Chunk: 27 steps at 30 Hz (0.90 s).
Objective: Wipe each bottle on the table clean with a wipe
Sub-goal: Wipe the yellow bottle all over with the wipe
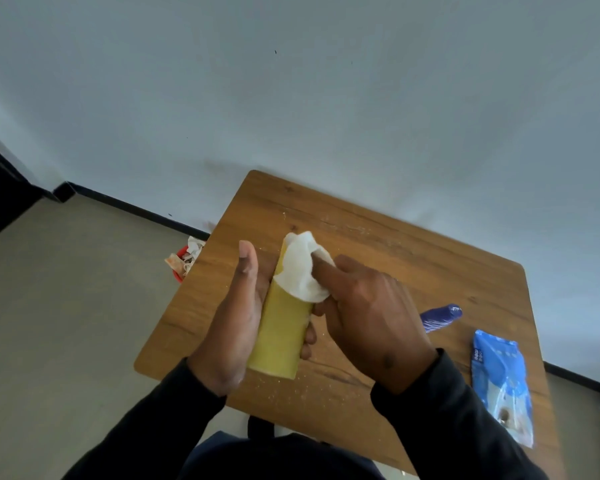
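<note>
A yellow bottle [280, 336] lies tilted in my left hand [234, 327] above the wooden table [413, 251]; my fingers curl round its underside and my thumb points up along its left side. My right hand [368, 317] holds a crumpled white wipe [303, 270] and presses it against the bottle's far end, which the wipe hides. A dark blue bottle [440, 317] lies on the table to the right, partly hidden behind my right hand.
A blue wipes packet [501, 382] lies near the table's right edge. On the floor left of the table stands a red bin [182, 261] holding crumpled used wipes. Pale crumbs speck the table top. A white wall rises behind the table.
</note>
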Available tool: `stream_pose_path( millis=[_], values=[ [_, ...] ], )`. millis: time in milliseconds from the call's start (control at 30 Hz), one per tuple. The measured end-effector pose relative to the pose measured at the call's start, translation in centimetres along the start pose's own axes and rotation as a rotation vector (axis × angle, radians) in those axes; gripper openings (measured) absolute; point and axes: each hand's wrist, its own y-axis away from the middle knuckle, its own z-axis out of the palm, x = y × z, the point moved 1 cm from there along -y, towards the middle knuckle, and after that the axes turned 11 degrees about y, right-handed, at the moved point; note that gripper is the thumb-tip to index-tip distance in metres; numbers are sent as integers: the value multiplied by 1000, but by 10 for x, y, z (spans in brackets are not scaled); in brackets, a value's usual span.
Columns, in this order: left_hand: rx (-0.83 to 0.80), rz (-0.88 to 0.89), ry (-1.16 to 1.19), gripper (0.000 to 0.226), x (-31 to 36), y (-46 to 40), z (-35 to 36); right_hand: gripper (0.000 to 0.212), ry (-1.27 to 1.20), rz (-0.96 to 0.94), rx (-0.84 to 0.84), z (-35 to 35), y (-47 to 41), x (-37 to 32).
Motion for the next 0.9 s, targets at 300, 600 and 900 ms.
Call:
stream_pose_path(
  millis=[300,600,900],
  values=[
    [-89,3,59,89,3,3,-3,26,-6,-19,-8,-8,6,4],
    [-107,-1,96,90,5,7,-4,27,-48,3,13,-9,7,6],
    [-108,14,143,91,11,14,-7,29,-87,-31,44,-9,8,4]
  ],
)
